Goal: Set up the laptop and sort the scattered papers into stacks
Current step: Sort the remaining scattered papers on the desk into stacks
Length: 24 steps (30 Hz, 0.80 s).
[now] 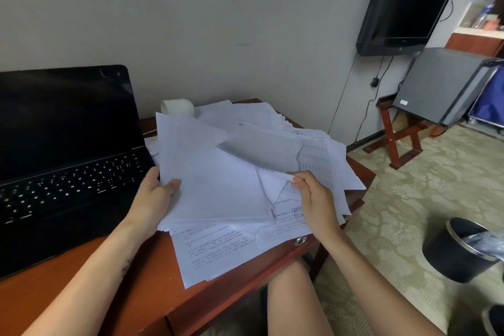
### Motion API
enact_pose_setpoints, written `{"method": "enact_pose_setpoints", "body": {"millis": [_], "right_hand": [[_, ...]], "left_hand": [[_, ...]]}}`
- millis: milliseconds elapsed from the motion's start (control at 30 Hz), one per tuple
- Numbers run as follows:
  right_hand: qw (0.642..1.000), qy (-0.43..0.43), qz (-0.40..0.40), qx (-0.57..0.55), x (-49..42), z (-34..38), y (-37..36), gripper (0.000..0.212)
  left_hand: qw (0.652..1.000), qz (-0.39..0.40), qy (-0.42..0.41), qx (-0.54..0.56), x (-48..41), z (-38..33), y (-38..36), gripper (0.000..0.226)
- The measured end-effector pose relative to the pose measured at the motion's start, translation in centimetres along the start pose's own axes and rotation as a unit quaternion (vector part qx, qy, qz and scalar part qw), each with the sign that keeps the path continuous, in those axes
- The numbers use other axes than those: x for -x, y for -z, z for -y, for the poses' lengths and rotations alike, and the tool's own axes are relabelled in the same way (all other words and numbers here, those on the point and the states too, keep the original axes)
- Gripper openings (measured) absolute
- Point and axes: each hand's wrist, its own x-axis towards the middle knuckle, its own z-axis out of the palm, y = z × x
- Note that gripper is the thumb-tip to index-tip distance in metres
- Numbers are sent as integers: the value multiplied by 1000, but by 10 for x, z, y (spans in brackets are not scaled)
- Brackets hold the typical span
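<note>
My left hand (156, 199) gripped the sheaf (218, 185) at its left edge, thumb on top. My right hand (316, 199) pinched a lifted sheet (261, 150) at the sheaf's right side. Loose papers (218, 251) lay on the desk (136, 294) directly beneath, nearer the right hand.

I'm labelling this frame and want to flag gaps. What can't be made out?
Head view:
- laptop: left side cut off by the frame edge.
- papers: print too small and blurred to read.
- left hand: fingers hidden under the sheaf it grips.
- desk: right half hidden under papers.
- bin: contents partly cut off by the right edge.
</note>
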Motion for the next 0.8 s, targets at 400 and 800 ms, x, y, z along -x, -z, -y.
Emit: {"method": "enact_pose_setpoints", "body": {"millis": [400, 800], "right_hand": [[968, 142, 193, 79, 4, -6, -11, 34], [975, -168, 109, -96, -39, 38, -24, 41]], "left_hand": [[999, 36, 29, -7, -2, 5, 2, 33], [994, 35, -44, -97, 6, 4, -3, 24]]}}
